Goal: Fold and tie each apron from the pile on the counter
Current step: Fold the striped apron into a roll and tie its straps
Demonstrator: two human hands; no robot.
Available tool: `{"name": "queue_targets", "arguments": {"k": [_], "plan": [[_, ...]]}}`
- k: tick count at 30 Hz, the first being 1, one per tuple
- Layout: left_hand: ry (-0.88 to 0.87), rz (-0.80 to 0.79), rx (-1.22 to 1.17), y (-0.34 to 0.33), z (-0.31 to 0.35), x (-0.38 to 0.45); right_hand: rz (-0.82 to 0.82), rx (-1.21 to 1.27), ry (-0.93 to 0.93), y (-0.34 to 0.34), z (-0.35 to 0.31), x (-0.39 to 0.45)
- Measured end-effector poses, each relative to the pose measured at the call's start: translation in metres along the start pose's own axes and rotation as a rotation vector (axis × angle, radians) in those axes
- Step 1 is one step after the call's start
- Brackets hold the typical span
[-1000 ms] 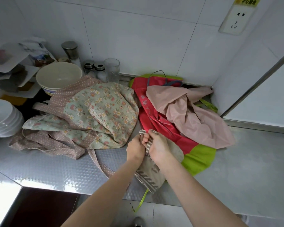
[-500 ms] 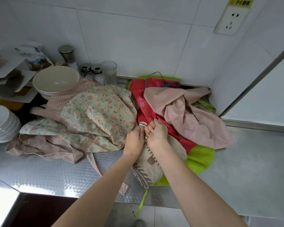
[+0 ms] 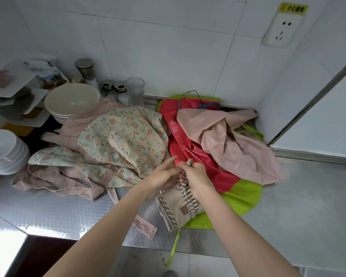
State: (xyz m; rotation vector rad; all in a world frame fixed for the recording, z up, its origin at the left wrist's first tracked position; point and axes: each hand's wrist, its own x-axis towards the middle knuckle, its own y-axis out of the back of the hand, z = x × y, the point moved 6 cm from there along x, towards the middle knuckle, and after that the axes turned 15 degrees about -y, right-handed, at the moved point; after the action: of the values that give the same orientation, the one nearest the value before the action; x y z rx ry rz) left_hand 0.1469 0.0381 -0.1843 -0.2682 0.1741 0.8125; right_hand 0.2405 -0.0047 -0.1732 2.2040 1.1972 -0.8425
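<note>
Since a second before, left hand opened, fingers straight beside the strap pinched by right hand. Beige apron folded on table, nearly tied; floral, red, pink aprons untouched.

We see a white tiled wall behind a steel counter with an embossed pattern, and a wall socket under a yellow label at upper right. At left stand stacked bowls, white plates, shakers and a glass; pale floor tiles show below the counter edge.
</note>
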Motion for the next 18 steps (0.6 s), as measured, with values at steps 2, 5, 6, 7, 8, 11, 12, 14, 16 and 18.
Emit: {"name": "queue_targets", "arguments": {"k": [2, 5, 6, 7, 8, 11, 12, 14, 16, 18], "plan": [[0.018, -0.042, 0.035, 0.005, -0.008, -0.005, -0.190, 0.314, -0.062, -0.002, 0.004, 0.001], [-0.001, -0.104, 0.274, 0.006, -0.017, -0.003, -0.351, 0.321, -0.064, 0.001, 0.002, -0.008], [0.002, -0.108, 0.317, 0.005, -0.016, -0.004, -0.385, 0.248, -0.059, 0.002, 0.000, -0.009], [0.010, -0.104, 0.343, 0.005, -0.015, -0.003, -0.411, 0.126, -0.038, 0.005, -0.002, -0.011], [0.015, -0.097, 0.349, 0.005, -0.013, -0.002, -0.421, -0.056, 0.008, 0.008, -0.006, -0.014], [0.081, -0.128, 0.323, 0.004, -0.012, -0.002, -0.237, -0.761, 0.287, 0.017, -0.023, -0.017], [0.101, -0.130, 0.301, 0.002, -0.009, -0.001, -0.159, -0.915, 0.375, 0.018, -0.030, -0.019], [0.142, -0.132, 0.307, 0.003, -0.005, -0.002, -0.072, -1.069, 0.478, 0.012, -0.036, -0.024], [0.162, -0.138, 0.313, 0.000, 0.000, -0.003, -0.009, -1.170, 0.557, 0.001, -0.036, -0.027], [0.182, -0.107, 0.237, -0.005, 0.001, -0.002, 0.089, -1.302, 0.647, -0.008, -0.035, -0.031]]}}
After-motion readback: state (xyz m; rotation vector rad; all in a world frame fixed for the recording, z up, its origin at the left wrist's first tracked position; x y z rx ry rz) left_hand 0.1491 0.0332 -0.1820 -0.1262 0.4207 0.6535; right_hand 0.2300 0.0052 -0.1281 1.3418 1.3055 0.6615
